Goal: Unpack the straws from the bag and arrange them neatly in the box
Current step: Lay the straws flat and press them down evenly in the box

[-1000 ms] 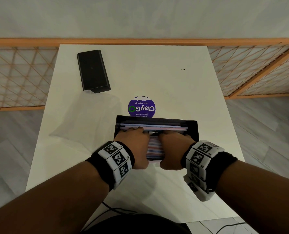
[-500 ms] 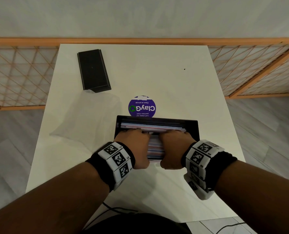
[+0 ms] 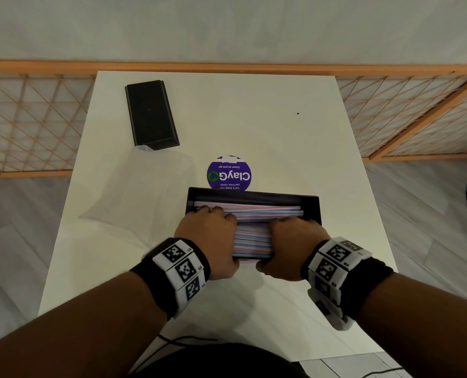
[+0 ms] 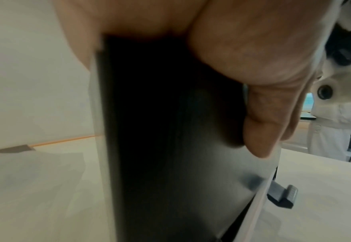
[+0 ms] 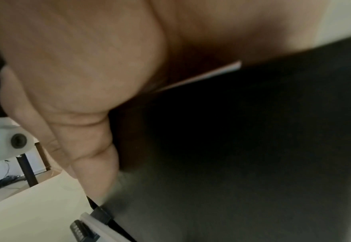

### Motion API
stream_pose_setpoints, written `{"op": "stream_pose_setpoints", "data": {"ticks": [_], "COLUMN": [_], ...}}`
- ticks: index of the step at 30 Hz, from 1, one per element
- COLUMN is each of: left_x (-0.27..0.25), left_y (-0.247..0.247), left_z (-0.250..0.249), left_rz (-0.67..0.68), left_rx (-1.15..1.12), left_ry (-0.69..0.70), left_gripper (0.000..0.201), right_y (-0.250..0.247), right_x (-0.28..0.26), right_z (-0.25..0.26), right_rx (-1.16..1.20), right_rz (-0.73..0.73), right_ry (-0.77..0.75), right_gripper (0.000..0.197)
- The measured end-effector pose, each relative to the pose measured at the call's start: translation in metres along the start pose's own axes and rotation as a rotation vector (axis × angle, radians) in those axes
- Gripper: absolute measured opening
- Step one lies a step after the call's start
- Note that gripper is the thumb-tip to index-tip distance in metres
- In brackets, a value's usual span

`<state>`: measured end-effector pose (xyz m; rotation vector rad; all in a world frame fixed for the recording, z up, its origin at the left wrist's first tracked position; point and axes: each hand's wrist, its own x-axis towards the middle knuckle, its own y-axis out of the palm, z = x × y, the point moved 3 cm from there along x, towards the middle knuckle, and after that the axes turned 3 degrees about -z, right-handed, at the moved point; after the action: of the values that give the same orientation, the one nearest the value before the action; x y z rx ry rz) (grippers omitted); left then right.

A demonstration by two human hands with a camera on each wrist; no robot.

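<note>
1. The black box (image 3: 310,204) is serving as the landmark: it is lying open on the white table (image 3: 254,118), and the striped straws (image 3: 250,210) are lying lengthwise inside it, side by side.
2. The left hand (image 3: 209,238) is gripping the box's left half, thumb on the near wall and fingers curled over the straws; this hold is probably squaring the bundle against the box walls.
3. The right hand (image 3: 291,248) is mirroring that grip on the right half, and its thumb is pressing the dark near wall in the right wrist view.
4. The clear bag (image 3: 142,203) is lying flat and apparently emptied to the left of the box, so unpacking is looking finished and only tidying seems left.
5. A purple round sticker (image 3: 229,173) is showing just beyond the box's far wall; a black lid (image 3: 151,113) is resting well beyond and to the left.
6. Both hands are hiding the near straws and the box's near rim; both wrist views are blurred, showing little besides palm and dark wall, so fingertip contact cannot be judged.
</note>
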<state>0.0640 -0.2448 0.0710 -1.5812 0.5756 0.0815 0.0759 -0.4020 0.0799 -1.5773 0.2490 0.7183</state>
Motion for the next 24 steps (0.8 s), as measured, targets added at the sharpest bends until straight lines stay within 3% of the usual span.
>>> {"op": "stream_pose_setpoints", "data": {"ticks": [3, 7, 9, 13, 18, 24], "left_x": [0.001, 0.0, -0.001, -0.001, -0.003, -0.003], "left_y": [-0.001, -0.001, -0.002, -0.002, 0.006, 0.006], "left_z": [0.0, -0.005, -0.007, -0.009, -0.017, -0.012], "left_rz": [-0.001, -0.018, -0.028, -0.024, 0.001, -0.008], "left_rx": [0.006, -0.016, -0.02, 0.016, -0.03, -0.07], "left_ry": [0.007, 0.078, 0.102, 0.058, 0.062, 0.024], "left_gripper": [0.065, 0.065, 0.061, 0.051, 0.062, 0.05], "right_y": [0.0, 0.002, 0.003, 0.001, 0.006, 0.005], "right_x": [0.002, 0.001, 0.001, 0.003, 0.002, 0.002], "right_z": [0.002, 0.009, 0.009, 0.01, 0.018, 0.013], "right_rx": [-0.035, 0.054, 0.047, -0.047, 0.077, 0.066], "right_rz": [-0.001, -0.012, -0.02, -0.01, 0.013, 0.022], "right_ry": [-0.009, -0.112, -0.095, -0.047, -0.094, -0.051], "right_gripper": [0.075, 0.061, 0.054, 0.054, 0.049, 0.043]}}
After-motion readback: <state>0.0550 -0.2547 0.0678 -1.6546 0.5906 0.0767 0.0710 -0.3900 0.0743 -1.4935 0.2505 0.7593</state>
